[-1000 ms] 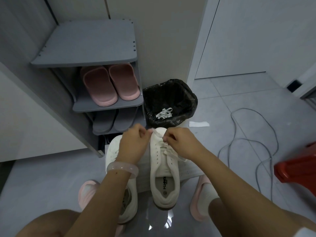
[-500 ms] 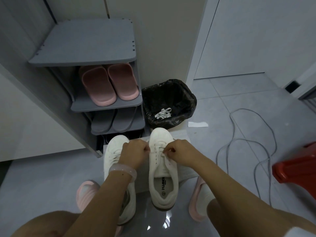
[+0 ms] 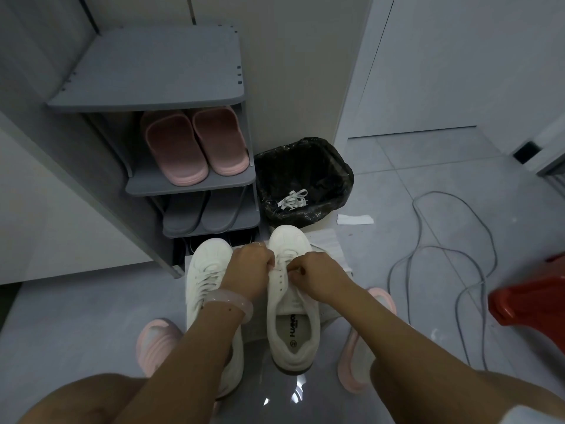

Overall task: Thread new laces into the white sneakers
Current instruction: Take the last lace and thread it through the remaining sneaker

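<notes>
1. Since a second ago, your hands have come back from the toe of the right-hand sneaker toward the middle eyelets, and they sit closer together now, with less loose lace trailing than before.
2. Head view, hands: your left hand (image 3: 251,270) and right hand (image 3: 318,275) are both curled tight over the lace (image 3: 282,264) on the right sneaker (image 3: 292,301), each pinching a strand at the eyelet rows. Your fingertips hide the exact hole you are working.
3. Head view, task things: both sneakers stand side by side, toes pointing away from you, on a pale sheet (image 3: 328,243) laid on the floor just before the shoe rack (image 3: 189,179). The left sneaker (image 3: 204,270) already shows crossed laces down its front, so it looks finished or close to it.
4. Progress, as a judgement: you are partway up the second shoe. Its lower eyelets seem threaded, while the upper holes nearer the opening appear bare. You have those rows left, then evening out the ends.
5. Head view, surroundings: a discarded white lace (image 3: 292,199) lies in the black-lined bin (image 3: 336,179) beyond the toes, and a grey cable (image 3: 477,249) loops across the floor to your right.
</notes>
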A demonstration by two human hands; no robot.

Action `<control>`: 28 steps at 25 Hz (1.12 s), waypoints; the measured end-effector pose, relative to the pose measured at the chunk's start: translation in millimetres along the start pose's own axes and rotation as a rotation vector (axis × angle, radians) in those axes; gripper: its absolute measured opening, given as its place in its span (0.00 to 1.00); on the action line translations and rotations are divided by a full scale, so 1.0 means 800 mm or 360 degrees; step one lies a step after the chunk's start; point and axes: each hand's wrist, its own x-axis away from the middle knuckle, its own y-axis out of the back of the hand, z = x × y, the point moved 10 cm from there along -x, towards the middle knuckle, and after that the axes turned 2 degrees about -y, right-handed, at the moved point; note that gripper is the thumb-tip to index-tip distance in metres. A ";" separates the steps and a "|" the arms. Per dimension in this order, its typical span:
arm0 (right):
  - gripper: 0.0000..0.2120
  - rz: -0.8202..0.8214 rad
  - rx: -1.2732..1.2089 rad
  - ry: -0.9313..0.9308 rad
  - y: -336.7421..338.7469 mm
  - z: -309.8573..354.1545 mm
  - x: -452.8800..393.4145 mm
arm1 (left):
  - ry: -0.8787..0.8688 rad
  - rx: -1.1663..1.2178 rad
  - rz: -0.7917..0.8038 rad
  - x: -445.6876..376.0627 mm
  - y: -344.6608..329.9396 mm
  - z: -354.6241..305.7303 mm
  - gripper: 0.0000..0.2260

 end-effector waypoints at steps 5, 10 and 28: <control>0.15 0.0042 -0.0320 -0.0142 -0.006 -0.014 0.001 | -0.0060 -0.0130 0.0061 0.001 -0.007 -0.008 0.11; 0.15 0.0076 -0.0447 -0.0207 -0.011 -0.017 -0.004 | -0.0024 -0.0483 0.0064 -0.005 -0.002 -0.015 0.12; 0.10 0.0122 -0.0785 -0.0461 -0.031 -0.024 -0.009 | 0.0226 0.0086 0.0384 0.025 -0.017 -0.017 0.21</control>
